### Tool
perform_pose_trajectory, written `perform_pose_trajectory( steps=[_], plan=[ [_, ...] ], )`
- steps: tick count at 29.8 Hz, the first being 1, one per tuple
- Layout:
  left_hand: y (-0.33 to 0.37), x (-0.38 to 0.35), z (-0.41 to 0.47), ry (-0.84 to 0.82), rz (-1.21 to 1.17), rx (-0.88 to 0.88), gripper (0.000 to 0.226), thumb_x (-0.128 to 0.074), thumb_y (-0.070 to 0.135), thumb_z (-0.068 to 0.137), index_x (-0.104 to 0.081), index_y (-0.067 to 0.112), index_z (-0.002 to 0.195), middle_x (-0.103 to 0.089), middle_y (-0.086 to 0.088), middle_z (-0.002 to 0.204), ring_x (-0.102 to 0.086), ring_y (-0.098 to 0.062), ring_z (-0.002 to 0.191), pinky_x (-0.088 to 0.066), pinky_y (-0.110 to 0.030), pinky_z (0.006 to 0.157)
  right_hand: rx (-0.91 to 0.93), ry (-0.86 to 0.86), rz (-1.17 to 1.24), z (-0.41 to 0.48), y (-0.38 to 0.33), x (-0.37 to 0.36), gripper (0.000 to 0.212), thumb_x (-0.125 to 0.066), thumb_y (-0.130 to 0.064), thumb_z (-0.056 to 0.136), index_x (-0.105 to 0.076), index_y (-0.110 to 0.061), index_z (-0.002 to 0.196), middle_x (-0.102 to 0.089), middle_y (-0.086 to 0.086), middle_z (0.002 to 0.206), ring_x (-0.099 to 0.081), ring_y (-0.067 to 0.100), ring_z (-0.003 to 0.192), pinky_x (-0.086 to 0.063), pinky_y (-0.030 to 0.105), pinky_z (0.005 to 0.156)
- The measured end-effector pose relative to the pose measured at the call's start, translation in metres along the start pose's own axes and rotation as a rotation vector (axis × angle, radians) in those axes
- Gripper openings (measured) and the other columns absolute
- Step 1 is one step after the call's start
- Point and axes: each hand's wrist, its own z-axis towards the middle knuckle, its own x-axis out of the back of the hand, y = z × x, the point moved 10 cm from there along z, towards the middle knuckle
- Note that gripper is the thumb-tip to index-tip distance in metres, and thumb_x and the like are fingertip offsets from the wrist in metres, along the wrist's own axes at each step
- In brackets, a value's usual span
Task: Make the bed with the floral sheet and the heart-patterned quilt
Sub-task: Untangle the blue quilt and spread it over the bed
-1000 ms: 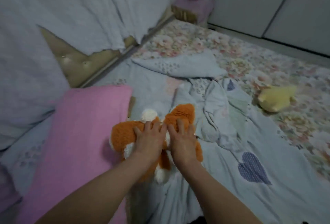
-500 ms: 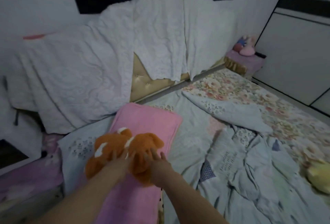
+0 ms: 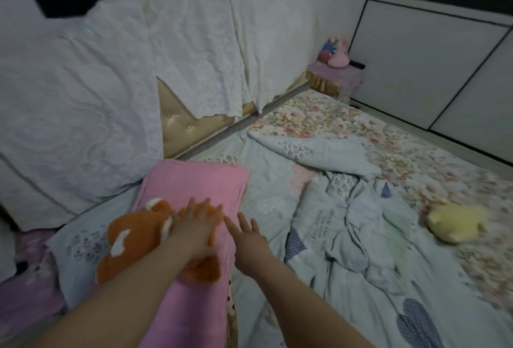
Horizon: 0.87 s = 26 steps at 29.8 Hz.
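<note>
The pale blue heart-patterned quilt [image 3: 358,225] lies crumpled across the middle of the bed, one corner folded back. Beyond it the floral sheet [image 3: 347,123] covers the mattress to the right. An orange plush toy [image 3: 133,239] lies on a pink pillow [image 3: 191,184] at the head end. My left hand [image 3: 194,228] rests flat on the toy with its fingers spread. Just to the right, my right hand [image 3: 249,236] hovers over the pillow's edge, fingers straight and holding nothing.
A white lace cover [image 3: 138,64] drapes the padded gold headboard [image 3: 180,128]. A yellow plush toy [image 3: 455,222] lies on the sheet at right. A small bedside table [image 3: 336,78] with pink toys stands in the corner by white wardrobe doors [image 3: 433,50].
Both hands carried the orange plush toy from the quilt left onto the pink pillow. My right hand has come off the toy; my left hand stays on it.
</note>
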Motion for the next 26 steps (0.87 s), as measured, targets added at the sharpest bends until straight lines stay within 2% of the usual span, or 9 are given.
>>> perform_pose_trajectory(
  steps=[6, 11, 13, 14, 17, 20, 22, 24, 26],
  plan=[
    [0.125, 0.021, 0.025, -0.005, 0.128, -0.199, 0.112, -0.067, 0.057, 0.083, 0.016, 0.032, 0.154, 0.022, -0.004, 0.162, 0.015, -0.040, 0.148, -0.013, -0.071, 0.111, -0.196, 0.080, 0.066, -0.044, 0.101, 0.012, 0.098, -0.058, -0.008, 0.093, 0.013, -0.036, 0.154, 0.013, 0.001, 0.164, 0.006, 0.034, 0.150, -0.020, 0.057, 0.118],
    [0.216, 0.017, 0.027, 0.006, 0.181, -0.333, 0.109, -0.064, 0.058, 0.084, 0.013, 0.028, 0.155, 0.018, -0.004, 0.163, 0.015, -0.037, 0.149, -0.011, -0.071, 0.112, -0.362, 0.154, 0.157, -0.094, 0.173, 0.010, 0.097, -0.061, -0.021, 0.094, 0.013, -0.038, 0.154, 0.011, 0.001, 0.164, 0.004, 0.034, 0.151, -0.026, 0.054, 0.115],
    [0.245, 0.019, 0.025, 0.004, 0.203, -0.400, 0.109, -0.064, 0.058, 0.084, 0.013, 0.029, 0.155, 0.017, -0.004, 0.163, 0.014, -0.036, 0.149, -0.010, -0.071, 0.111, -0.432, 0.177, 0.178, -0.112, 0.197, 0.008, 0.095, -0.059, -0.019, 0.094, 0.012, -0.037, 0.154, 0.013, 0.002, 0.164, 0.003, 0.033, 0.151, -0.029, 0.051, 0.115],
    [0.333, 0.010, 0.024, -0.015, 0.291, -0.553, 0.108, -0.064, 0.058, 0.085, 0.013, 0.029, 0.155, 0.017, -0.004, 0.163, 0.013, -0.036, 0.149, -0.010, -0.070, 0.111, -0.595, 0.264, 0.261, -0.166, 0.261, -0.002, 0.095, -0.057, -0.016, 0.093, 0.013, -0.037, 0.154, 0.013, 0.003, 0.164, 0.003, 0.033, 0.151, -0.030, 0.049, 0.114],
    [0.391, 0.000, 0.010, -0.014, 0.330, -0.656, 0.108, -0.064, 0.056, 0.085, 0.014, 0.029, 0.155, 0.017, -0.005, 0.163, 0.014, -0.036, 0.149, -0.007, -0.072, 0.111, -0.707, 0.362, 0.272, -0.212, 0.298, -0.020, 0.099, -0.056, -0.008, 0.091, 0.017, -0.035, 0.153, 0.016, 0.004, 0.164, 0.002, 0.033, 0.151, -0.032, 0.045, 0.114],
    [0.518, -0.050, -0.015, -0.039, 0.459, -0.890, 0.107, -0.065, 0.056, 0.085, 0.010, 0.028, 0.156, 0.015, -0.006, 0.164, 0.013, -0.037, 0.149, -0.004, -0.073, 0.109, -0.946, 0.386, 0.320, -0.296, 0.373, -0.071, 0.103, -0.057, -0.009, 0.092, 0.021, -0.037, 0.151, 0.016, 0.005, 0.164, 0.003, 0.033, 0.151, -0.038, 0.041, 0.108],
    [0.559, -0.062, -0.034, -0.054, 0.461, -0.967, 0.106, -0.066, 0.054, 0.085, 0.007, 0.027, 0.157, 0.011, -0.006, 0.164, 0.010, -0.036, 0.150, -0.004, -0.072, 0.110, -1.008, 0.392, 0.313, -0.332, 0.393, -0.089, 0.103, -0.055, -0.007, 0.091, 0.024, -0.036, 0.150, 0.018, 0.006, 0.163, 0.005, 0.035, 0.151, -0.039, 0.041, 0.106],
    [0.621, -0.092, -0.061, -0.082, 0.488, -1.096, 0.107, -0.067, 0.054, 0.085, 0.007, 0.026, 0.157, 0.009, -0.007, 0.164, 0.008, -0.036, 0.150, -0.006, -0.071, 0.111, -1.125, 0.380, 0.276, -0.380, 0.425, -0.117, 0.106, -0.059, -0.002, 0.085, 0.016, -0.031, 0.154, 0.009, 0.011, 0.164, -0.003, 0.040, 0.150, -0.042, 0.044, 0.102],
    [0.664, -0.116, -0.084, -0.102, 0.531, -1.187, 0.109, -0.067, 0.053, 0.085, 0.010, 0.026, 0.156, 0.012, -0.007, 0.164, 0.009, -0.038, 0.149, -0.008, -0.071, 0.112, -1.252, 0.391, 0.304, -0.424, 0.450, -0.141, 0.112, -0.068, 0.008, 0.070, -0.003, -0.027, 0.155, -0.019, 0.018, 0.161, -0.026, 0.047, 0.143, -0.053, 0.048, 0.081]
  ],
)
